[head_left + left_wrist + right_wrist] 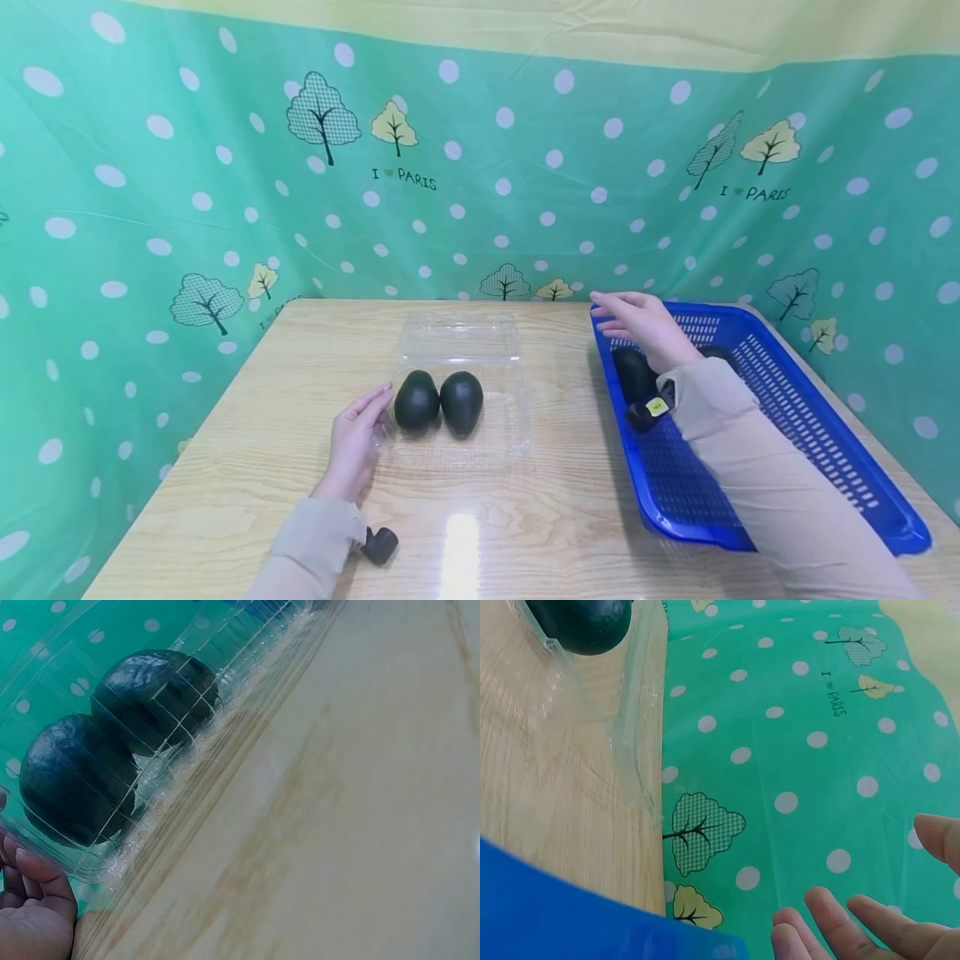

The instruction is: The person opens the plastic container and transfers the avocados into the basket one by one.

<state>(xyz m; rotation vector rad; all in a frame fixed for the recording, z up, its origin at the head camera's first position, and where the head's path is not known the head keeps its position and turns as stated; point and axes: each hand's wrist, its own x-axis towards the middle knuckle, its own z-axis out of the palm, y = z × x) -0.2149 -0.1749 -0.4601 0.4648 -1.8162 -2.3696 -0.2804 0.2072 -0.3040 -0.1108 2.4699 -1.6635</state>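
Two dark avocados [417, 402] sit side by side in the left part of a clear plastic clamshell container [510, 429], its lid [459, 337] laid back behind it. At the container's left edge, my left hand [354, 446] holds the rim; in the left wrist view its curled fingers [45, 874] touch the clear wall. My right hand [645, 329] hovers over the near-left part of a blue basket [832, 375], its fingers extended and nothing in them. Below that wrist, a dark avocado [632, 371] lies in the basket, and another dark one shows partly behind the sleeve.
The wooden table [292, 367] carries everything. A green dotted curtain [525, 167] hangs behind it and along both sides. Dark wrist devices [380, 546] are strapped at both cuffs. The basket's raised rim stands to the right of the container.
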